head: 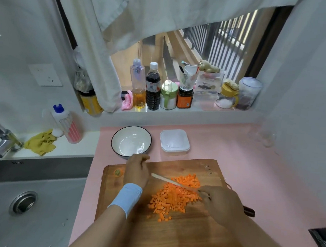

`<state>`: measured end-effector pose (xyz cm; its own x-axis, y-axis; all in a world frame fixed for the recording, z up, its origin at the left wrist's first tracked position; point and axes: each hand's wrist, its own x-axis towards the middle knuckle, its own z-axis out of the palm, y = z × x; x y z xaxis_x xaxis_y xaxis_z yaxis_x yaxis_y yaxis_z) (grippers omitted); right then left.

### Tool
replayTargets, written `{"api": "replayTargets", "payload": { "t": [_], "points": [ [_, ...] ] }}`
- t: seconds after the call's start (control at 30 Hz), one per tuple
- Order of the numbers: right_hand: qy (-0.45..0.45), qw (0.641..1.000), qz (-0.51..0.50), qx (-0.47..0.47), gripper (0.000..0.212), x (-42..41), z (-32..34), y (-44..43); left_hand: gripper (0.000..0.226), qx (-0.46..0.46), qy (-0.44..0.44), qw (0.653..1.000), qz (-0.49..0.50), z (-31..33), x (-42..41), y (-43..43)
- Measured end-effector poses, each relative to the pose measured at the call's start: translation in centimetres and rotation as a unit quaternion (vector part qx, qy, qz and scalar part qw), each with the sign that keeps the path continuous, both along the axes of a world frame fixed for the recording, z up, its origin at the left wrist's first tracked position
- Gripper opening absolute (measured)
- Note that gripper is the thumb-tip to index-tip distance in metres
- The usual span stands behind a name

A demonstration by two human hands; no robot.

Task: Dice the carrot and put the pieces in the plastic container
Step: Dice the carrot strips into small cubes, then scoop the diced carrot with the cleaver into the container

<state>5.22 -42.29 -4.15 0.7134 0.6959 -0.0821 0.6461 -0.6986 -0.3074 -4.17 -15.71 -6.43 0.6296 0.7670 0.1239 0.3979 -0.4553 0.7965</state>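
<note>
Most of the carrot already lies as small orange cubes (pixel 173 199), heaped in the middle of the wooden cutting board (pixel 177 239) on the pink counter (pixel 261 181). My right hand (pixel 223 205) is wrapped round the handle of the knife (pixel 172 182), and the blade lies across the far part of the heap with some cubes on either side of it. My left hand (pixel 137 170), with a pale blue band at the wrist, sits at the tip end of the blade; its fingers bend downward, and I cannot tell whether they press on the blade or hold anything. One small carrot end (pixel 117 172) rests alone at the far left corner of the board. Beyond the board, the white plastic container (pixel 174 142) stands with no carrot in it, beside a white bowl (pixel 131 141) with a dark rim. I judge the dicing finished or nearly so, while the moving of the pieces into the container has not begun.
</note>
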Motion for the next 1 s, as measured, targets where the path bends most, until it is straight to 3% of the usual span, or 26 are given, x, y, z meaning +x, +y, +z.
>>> {"api": "replayTargets", "payload": {
  "t": [0.07,0.17,0.33,0.43,0.5,0.8,1.0],
  "points": [
    [0.070,0.994,-0.082,0.034,0.009,0.6,0.1,-0.5,0.031,-0.007,-0.010,1.000,0.009,-0.3,1.1,-0.4],
    [0.149,0.965,-0.187,0.107,0.009,1.8,-0.3,-1.3,0.031,0.015,0.065,0.987,-0.144,-1.6,3.3,-2.7],
    [0.187,0.930,-0.290,0.127,0.022,4.3,-1.9,-3.4,0.049,0.126,0.204,0.897,-0.372,-4.1,8.5,-7.6],
    [0.200,0.923,-0.306,0.123,0.023,5.7,-3.3,-4.3,0.068,0.192,0.265,0.842,-0.429,-5.3,11.0,-9.3],
    [0.217,0.920,-0.302,0.123,0.024,6.3,-4.3,-4.8,0.070,0.223,0.266,0.823,-0.449,-6.0,11.5,-9.8],
    [0.303,0.901,-0.246,0.190,0.013,7.2,-6.2,-5.0,0.038,0.216,0.082,0.876,-0.424,-8.7,7.3,-8.3],
    [0.299,0.924,-0.186,0.152,0.014,7.0,-6.8,-3.7,0.033,0.193,0.024,0.931,-0.308,-7.8,5.9,-8.2]
  ]
}}
